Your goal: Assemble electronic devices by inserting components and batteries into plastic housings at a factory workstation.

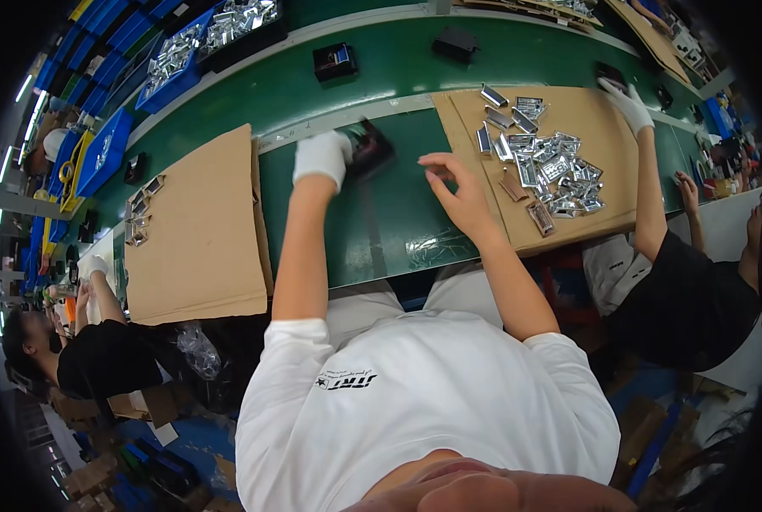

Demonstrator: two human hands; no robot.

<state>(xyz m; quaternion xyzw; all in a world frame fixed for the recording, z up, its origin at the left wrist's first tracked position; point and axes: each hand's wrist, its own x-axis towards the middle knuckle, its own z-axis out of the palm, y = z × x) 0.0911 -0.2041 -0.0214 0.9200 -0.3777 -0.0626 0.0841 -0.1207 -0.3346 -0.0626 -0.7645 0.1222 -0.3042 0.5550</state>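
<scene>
In a white glove, my left hand grips the near side of a black box-shaped part, just over the green work surface. Motion blurs the part and the gloved fingers. My bare right hand is held to the right of it, thumb and fingers apart, with nothing in it. Beside that hand, a heap of shiny silver metal pieces lies on a sheet of cardboard. A few brownish pieces lie at its near edge.
Two more black boxes sit on the green strip beyond a pale rail. Stacked cardboard is on the left, with silver pieces along its edge. Blue bins hold metal parts. Co-workers sit on both sides.
</scene>
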